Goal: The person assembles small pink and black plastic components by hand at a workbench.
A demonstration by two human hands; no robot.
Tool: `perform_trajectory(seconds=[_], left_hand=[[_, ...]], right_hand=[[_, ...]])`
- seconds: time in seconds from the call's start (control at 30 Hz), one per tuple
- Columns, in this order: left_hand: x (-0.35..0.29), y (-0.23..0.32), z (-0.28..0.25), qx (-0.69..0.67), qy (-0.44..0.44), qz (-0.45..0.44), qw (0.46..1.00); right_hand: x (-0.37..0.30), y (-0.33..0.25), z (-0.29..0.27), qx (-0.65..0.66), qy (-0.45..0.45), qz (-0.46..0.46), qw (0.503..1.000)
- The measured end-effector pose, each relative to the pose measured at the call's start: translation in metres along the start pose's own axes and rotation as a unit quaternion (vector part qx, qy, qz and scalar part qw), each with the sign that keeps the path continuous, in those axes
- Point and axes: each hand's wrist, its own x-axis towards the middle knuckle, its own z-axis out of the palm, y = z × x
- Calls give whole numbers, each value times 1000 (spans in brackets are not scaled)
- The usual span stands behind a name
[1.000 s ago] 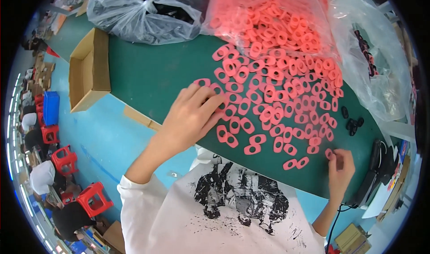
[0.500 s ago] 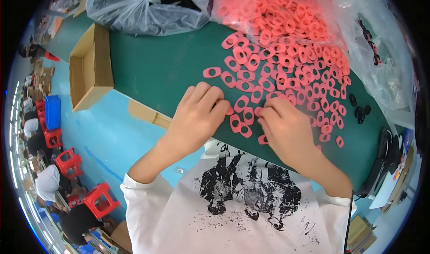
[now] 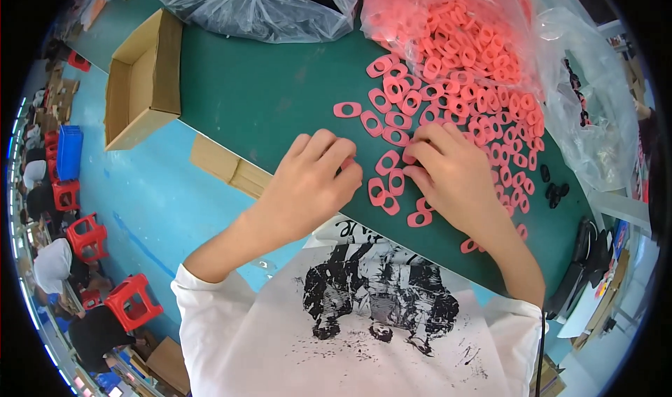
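Over the front part of the green table [image 3: 280, 89], my left hand [image 3: 315, 176] is closed in a pinch. A bit of a pink ring piece [image 3: 346, 163] shows between its thumb and fingers. My right hand [image 3: 455, 176] is bent low over the scattered pink pieces, thumb and fingertips drawn together; what they hold, if anything, is hidden. Near its fingertips lie flat pink oval pieces with a hole, among them one pink oval piece [image 3: 379, 192] between the hands. Many more spread out behind and right of my right hand, partly covered by it.
A clear bag of pink pieces [image 3: 455, 29] spills at the back. Left of it lies another clear bag [image 3: 245, 12]. An open cardboard box [image 3: 150, 82] stands at the table's left edge. Small black parts [image 3: 555, 194] and a crumpled clear bag [image 3: 595, 117] are at the right.
The view has shifted a little, so the table's things sit farther right. The pink piece in my left hand shows less now. More pink pieces show beside my right forearm.
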Motion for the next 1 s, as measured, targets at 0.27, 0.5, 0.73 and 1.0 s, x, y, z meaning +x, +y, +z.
perform_trajectory(seconds=[0.27,0.5,0.73,1.0], left_hand=[[-7,26,7,-34,-23,14,999],[11,-29,-22,-66,50,-92,992],[13,-76,-26,-103,-21,-289,951],[33,-55,-7,-38,-38,-99,994]], right_hand=[[-4,-3,2,-17,34,-20,999],[-1,9,6,1,77,-47,996],[15,-3,16,46,-10,-79,996],[25,-13,11,-9,-73,-103,992]])
